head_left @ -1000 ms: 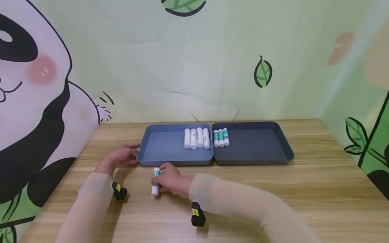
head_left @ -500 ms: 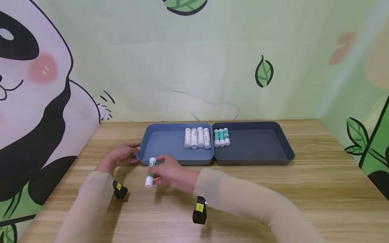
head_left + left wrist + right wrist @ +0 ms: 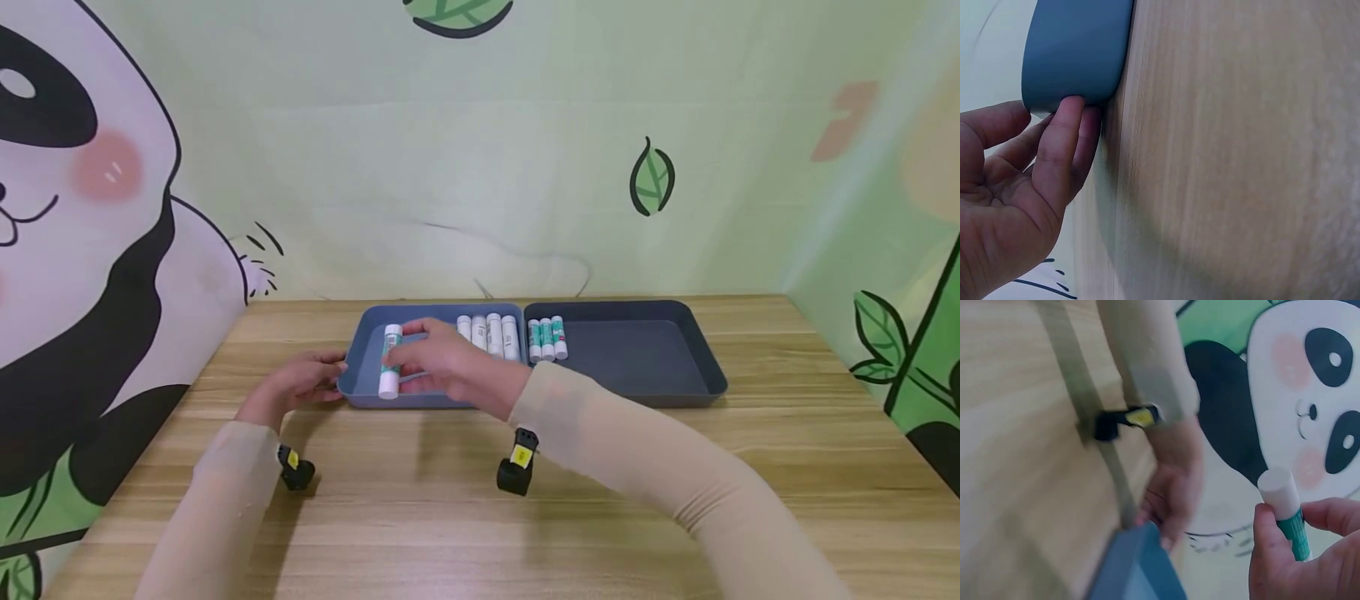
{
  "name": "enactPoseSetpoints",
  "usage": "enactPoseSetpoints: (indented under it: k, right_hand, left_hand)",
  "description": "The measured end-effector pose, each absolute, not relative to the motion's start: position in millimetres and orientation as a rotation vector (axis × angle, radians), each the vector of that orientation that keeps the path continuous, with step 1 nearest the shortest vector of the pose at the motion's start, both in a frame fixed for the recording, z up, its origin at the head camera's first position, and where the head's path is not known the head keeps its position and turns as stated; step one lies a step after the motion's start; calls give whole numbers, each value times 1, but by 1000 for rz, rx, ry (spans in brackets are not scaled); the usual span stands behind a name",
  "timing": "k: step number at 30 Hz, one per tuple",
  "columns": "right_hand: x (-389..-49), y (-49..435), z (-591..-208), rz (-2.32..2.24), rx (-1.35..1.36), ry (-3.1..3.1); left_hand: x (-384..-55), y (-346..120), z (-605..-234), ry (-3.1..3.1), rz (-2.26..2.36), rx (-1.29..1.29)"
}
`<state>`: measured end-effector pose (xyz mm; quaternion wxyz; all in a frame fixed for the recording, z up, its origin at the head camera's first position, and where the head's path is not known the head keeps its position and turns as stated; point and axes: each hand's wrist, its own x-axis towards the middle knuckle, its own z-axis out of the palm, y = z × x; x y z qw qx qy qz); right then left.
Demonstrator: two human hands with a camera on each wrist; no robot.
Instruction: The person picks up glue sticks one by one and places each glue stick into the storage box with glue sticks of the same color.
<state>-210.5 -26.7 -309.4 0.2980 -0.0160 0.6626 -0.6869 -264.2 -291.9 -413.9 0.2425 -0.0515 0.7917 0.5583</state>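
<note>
My right hand (image 3: 442, 357) pinches a glue stick (image 3: 388, 383) with a green label and white ends between thumb and fingers. It holds the stick nearly upright over the left part of the blue tray (image 3: 363, 363). In the right wrist view, the stick's white end (image 3: 1279, 492) rises above the thumb and fingers. My left hand (image 3: 306, 380) touches the blue tray's left end. Its fingertips lie against the tray's outer wall (image 3: 1079, 56) in the left wrist view. White glue sticks (image 3: 494, 335) lie side by side in the blue tray, partly hidden by my right hand.
A dark grey tray (image 3: 630, 358) stands against the blue tray's right side. Three smaller green-labelled glue sticks (image 3: 547, 340) lie along its left wall. Both trays sit on a wooden table (image 3: 405, 517) near the printed backdrop (image 3: 360, 167).
My right hand has lifted the glue stick off the front of the table and carried it forward over the blue tray. The left hand has stayed at the tray's end.
</note>
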Motion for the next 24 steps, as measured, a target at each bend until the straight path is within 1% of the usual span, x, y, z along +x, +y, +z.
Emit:
enactPoseSetpoints:
  k: [7,14,19,24]
  right_hand:
    - [-230,-1,-275,-1787,-107,1819]
    - [-254,38,-249,-1695,-130,1971]
    - [-277,71,-241,-1574,-136,2135]
    - [-302,105,-247,-1411,-203,2293]
  left_hand:
    - [-265,-292,-415,2162,1506,-145]
    - [-265,-292,-415,2171,1494,-146]
    - [-265,-293,-416,2176,1490,-140]
    - [-266,-295,-415,2189,1475,-126]
